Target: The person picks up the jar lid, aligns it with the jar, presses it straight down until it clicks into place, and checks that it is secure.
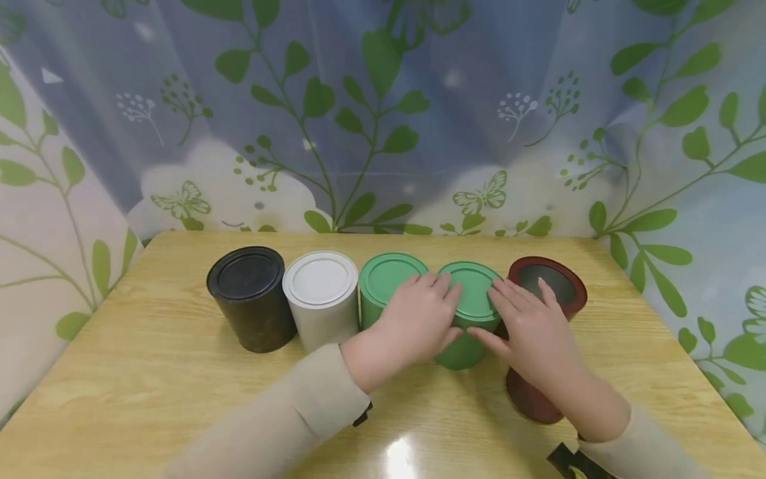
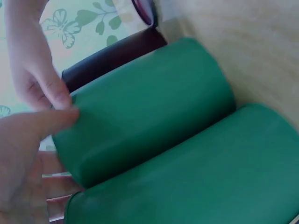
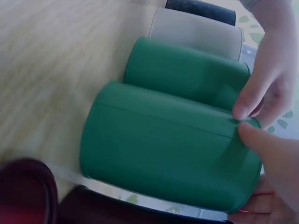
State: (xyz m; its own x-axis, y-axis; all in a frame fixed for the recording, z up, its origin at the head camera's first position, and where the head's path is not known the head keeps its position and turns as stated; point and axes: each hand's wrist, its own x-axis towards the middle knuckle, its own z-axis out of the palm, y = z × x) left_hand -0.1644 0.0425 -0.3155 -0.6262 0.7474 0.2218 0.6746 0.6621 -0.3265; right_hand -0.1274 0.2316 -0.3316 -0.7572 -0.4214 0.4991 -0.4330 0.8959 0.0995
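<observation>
Both hands are at the top of the right-hand green canister (image 1: pixel 473 283), which stands upright on the table. My left hand (image 1: pixel 415 319) grips its rim from the left, fingers over the lid and thumb on the near side. From the right, my right hand (image 1: pixel 535 332) holds the same rim, its thumb (image 3: pixel 254 137) pressed on the side wall. The two thumbs nearly meet. Close on the left stands a second green canister (image 1: pixel 385 273). A dark red canister (image 1: pixel 577 289) with a grey top is partly hidden behind my right hand.
A white canister (image 1: pixel 320 279) and a black canister (image 1: pixel 247 274) continue the row leftward. Below my right hand, a dark red round piece (image 1: pixel 532 402) is on the wooden table (image 1: pixel 149 399). A leaf-patterned curtain (image 1: pixel 335 100) hangs behind the table.
</observation>
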